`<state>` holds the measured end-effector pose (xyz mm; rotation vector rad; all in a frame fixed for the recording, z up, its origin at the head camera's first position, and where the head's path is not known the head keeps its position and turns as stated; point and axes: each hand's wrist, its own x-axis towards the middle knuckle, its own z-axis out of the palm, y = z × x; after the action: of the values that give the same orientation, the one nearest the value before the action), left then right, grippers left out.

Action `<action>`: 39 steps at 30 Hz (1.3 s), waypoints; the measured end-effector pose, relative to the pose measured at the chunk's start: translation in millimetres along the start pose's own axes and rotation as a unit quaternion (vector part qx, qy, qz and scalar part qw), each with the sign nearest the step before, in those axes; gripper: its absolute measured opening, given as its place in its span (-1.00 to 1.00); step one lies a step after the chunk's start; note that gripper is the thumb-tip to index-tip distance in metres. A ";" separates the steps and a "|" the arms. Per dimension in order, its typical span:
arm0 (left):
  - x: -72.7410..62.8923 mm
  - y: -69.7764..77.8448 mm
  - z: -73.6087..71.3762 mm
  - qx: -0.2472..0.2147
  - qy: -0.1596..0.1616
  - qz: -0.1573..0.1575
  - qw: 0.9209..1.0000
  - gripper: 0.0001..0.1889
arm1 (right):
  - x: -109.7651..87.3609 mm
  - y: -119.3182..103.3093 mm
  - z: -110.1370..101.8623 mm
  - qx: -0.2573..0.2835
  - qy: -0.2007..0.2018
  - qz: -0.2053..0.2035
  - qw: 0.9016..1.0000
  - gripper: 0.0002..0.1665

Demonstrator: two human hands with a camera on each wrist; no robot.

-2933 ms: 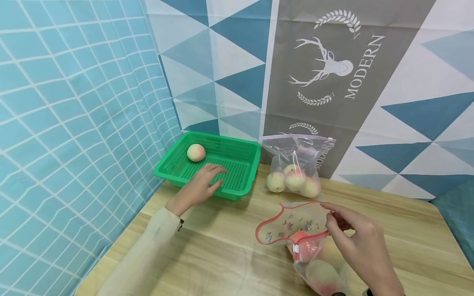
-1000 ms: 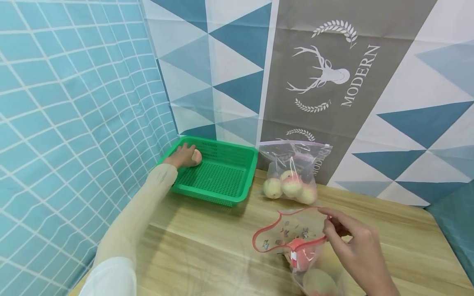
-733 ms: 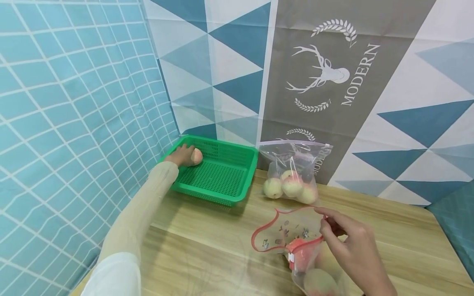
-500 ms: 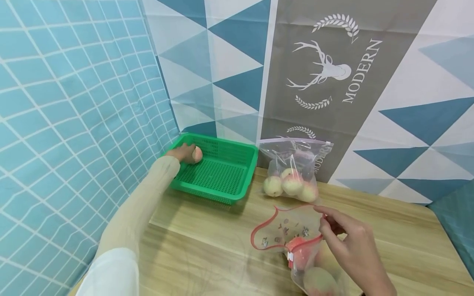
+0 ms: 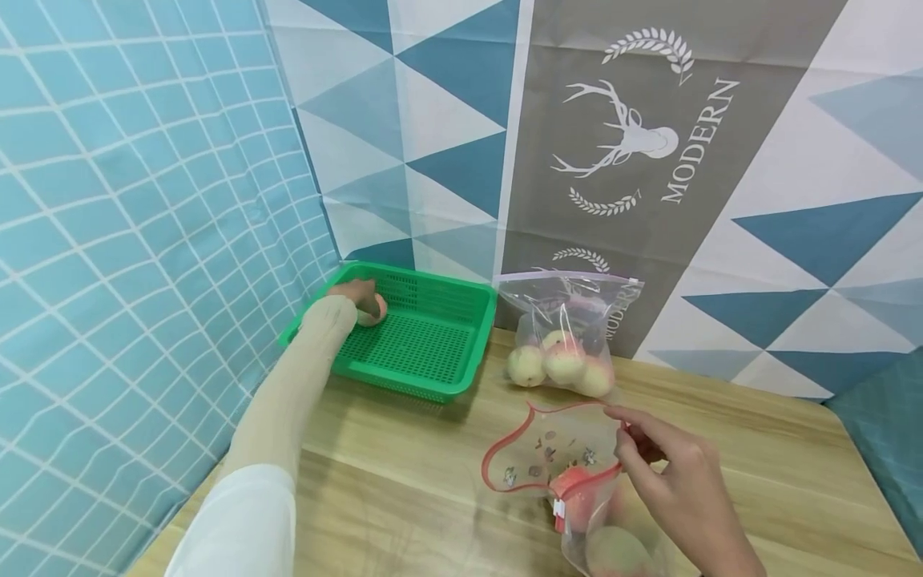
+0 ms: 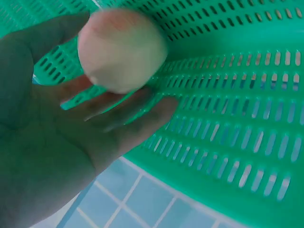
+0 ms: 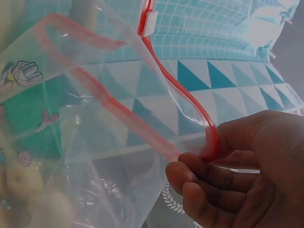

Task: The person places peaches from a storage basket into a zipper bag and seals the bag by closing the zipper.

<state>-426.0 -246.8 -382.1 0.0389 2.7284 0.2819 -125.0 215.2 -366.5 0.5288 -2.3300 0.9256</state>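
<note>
My left hand (image 5: 355,295) reaches into the left end of the green basket (image 5: 472,353), its thumb and fingers around a peach (image 5: 373,311). In the left wrist view the pale, pink-topped peach (image 6: 122,52) lies between thumb and fingers, close to the slotted basket wall (image 6: 237,109). My right hand (image 5: 678,469) pinches the red rim of a clear zip bag (image 5: 515,461), its mouth spread and facing the basket side. Several peaches sit inside this bag, partly behind the hand. The right wrist view shows thumb and fingertips (image 7: 180,173) on the red zip edge (image 7: 194,107), with a white slider above.
A second clear zip bag (image 5: 570,308) with a lilac top edge stands behind the open one, against the patterned backdrop (image 5: 577,104). Several peaches (image 5: 564,365) lie in its bottom. A blue tiled sheet (image 5: 144,200) hangs along the left. All stands on a wooden table (image 5: 389,481).
My left hand has moved from above the basket's front edge to its left end and closed around the peach. My right hand keeps its pinch on the bag rim. The view has shifted slightly.
</note>
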 end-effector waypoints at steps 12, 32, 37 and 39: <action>17.4 9.9 11.7 0.007 -0.018 -0.029 0.999 -0.09 | -1.6 -3.8 0.2 -0.010 -0.001 0.026 1.000 -0.60; -4.9 6.2 5.3 -0.012 -0.010 0.006 1.000 -0.09 | 3.5 -7.8 2.5 -0.006 -0.027 0.038 0.999 -0.61; -7.0 11.9 3.8 -0.006 -0.015 0.013 1.000 -0.17 | 3.6 -6.9 1.6 -0.008 -0.025 0.040 0.999 -0.61; -8.2 15.0 3.4 0.005 -0.016 0.023 1.000 -0.19 | 3.2 -6.3 1.4 -0.008 -0.024 0.043 0.999 -0.61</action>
<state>-417.2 -232.1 -379.0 0.1093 2.7009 0.2773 -124.5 209.4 -362.2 0.4523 -2.4176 0.9426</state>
